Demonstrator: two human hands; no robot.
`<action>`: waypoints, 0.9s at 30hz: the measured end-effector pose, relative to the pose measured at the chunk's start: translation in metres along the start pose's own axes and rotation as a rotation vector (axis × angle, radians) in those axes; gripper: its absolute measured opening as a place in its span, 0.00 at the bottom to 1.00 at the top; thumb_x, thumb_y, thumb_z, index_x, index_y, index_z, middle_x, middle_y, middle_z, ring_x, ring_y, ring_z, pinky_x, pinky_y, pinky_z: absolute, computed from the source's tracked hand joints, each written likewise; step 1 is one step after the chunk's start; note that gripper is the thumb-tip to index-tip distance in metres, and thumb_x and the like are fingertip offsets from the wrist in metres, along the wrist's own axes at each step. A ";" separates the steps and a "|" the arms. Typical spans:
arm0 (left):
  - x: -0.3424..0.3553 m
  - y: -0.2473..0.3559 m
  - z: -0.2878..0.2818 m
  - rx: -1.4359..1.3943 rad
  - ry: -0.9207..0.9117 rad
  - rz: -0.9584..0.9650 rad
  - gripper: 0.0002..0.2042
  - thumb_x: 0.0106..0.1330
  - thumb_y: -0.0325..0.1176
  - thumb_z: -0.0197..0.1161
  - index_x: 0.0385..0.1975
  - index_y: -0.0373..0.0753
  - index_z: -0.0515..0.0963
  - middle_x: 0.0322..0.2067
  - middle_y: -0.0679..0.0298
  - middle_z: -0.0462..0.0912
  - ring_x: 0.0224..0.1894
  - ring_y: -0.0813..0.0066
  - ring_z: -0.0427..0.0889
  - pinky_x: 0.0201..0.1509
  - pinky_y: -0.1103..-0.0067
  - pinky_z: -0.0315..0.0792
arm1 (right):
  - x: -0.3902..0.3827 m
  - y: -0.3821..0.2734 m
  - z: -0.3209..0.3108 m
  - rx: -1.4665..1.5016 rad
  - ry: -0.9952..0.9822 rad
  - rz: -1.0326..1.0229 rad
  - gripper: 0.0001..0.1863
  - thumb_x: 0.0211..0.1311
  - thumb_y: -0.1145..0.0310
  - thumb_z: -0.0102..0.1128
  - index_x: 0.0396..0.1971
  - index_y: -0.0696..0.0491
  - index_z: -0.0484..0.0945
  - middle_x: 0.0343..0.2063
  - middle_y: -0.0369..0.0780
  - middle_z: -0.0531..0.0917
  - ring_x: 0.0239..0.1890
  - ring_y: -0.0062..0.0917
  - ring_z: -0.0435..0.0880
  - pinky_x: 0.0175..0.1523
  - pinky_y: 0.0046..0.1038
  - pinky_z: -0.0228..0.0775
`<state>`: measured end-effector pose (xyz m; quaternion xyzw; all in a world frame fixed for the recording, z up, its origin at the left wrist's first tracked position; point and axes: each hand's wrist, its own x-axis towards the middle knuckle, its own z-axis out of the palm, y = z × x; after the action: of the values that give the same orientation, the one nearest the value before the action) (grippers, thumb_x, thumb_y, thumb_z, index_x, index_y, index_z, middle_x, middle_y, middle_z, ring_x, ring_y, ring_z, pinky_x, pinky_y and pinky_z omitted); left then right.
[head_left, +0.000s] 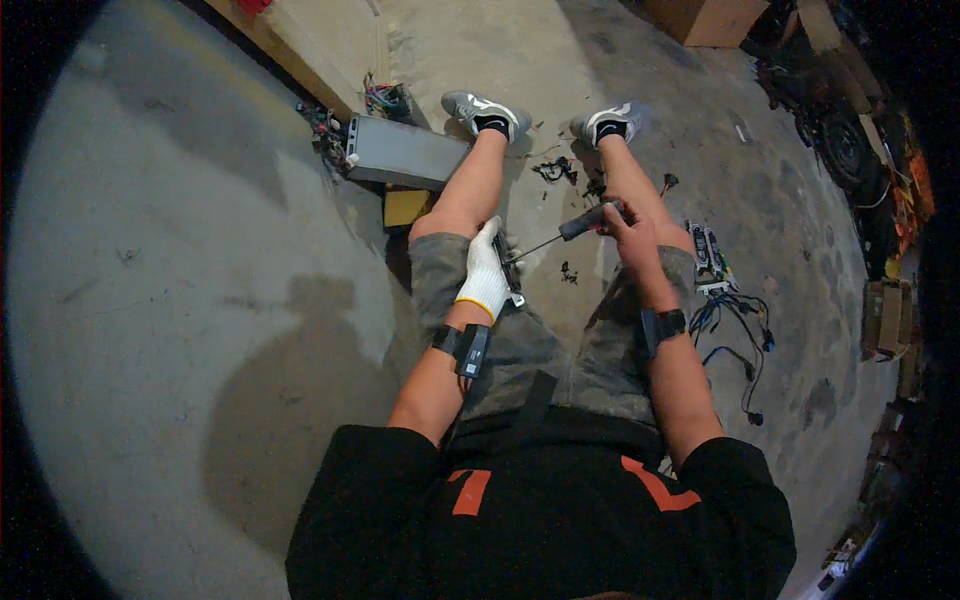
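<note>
- Head view, as seen from above: a person's left hand [484, 274], in a white glove [482, 285], is closed around a small dark part [504, 250]; this part is just inside the left leg [474, 185], above the floor [840, 300], and its lower end shows bright metal;
- the right hand [632, 240] is bare; its fingers are folded narrowly on the rear of a screwdriver [579, 224], whose thin shaft [536, 249] slants to the dark part; whether its tip sits in a screw, I cannot tell;
- the step in hand, I would judge, is work on some fastening; the next move seems to call for a steady left hold, the tip in line, and a firm turn;
- toward the upper left corner of the floor lies a grey metal box [408, 152], beside the left leg; toward its right edge lie metal strips [710, 252] and loose cables [735, 325]; black scraps [556, 170] lie between the feet [612, 122].
</note>
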<state>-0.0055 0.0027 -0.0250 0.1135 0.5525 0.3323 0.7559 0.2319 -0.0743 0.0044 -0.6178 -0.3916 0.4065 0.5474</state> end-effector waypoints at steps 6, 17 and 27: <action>0.000 -0.004 0.008 0.059 -0.015 0.025 0.17 0.67 0.50 0.59 0.46 0.46 0.76 0.29 0.64 0.77 0.24 0.71 0.74 0.22 0.73 0.73 | 0.007 0.030 -0.009 0.175 0.089 0.017 0.20 0.73 0.63 0.54 0.59 0.57 0.74 0.40 0.36 0.83 0.42 0.18 0.80 0.46 0.20 0.73; 0.003 -0.002 -0.002 0.039 0.001 0.031 0.16 0.66 0.50 0.59 0.43 0.45 0.76 0.29 0.63 0.78 0.25 0.70 0.75 0.22 0.73 0.74 | -0.003 0.000 0.006 0.449 0.032 0.123 0.19 0.72 0.62 0.56 0.58 0.54 0.76 0.40 0.38 0.84 0.43 0.18 0.81 0.45 0.22 0.75; 0.003 -0.003 0.002 0.015 0.005 -0.019 0.16 0.67 0.50 0.58 0.39 0.43 0.76 0.28 0.63 0.77 0.24 0.70 0.74 0.23 0.71 0.73 | 0.003 0.019 -0.006 -0.085 0.044 -0.077 0.21 0.72 0.61 0.55 0.58 0.58 0.74 0.42 0.38 0.83 0.37 0.19 0.80 0.41 0.22 0.75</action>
<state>-0.0020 0.0025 -0.0285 0.1133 0.5578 0.3212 0.7569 0.2392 -0.0756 -0.0138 -0.6337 -0.4197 0.3545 0.5446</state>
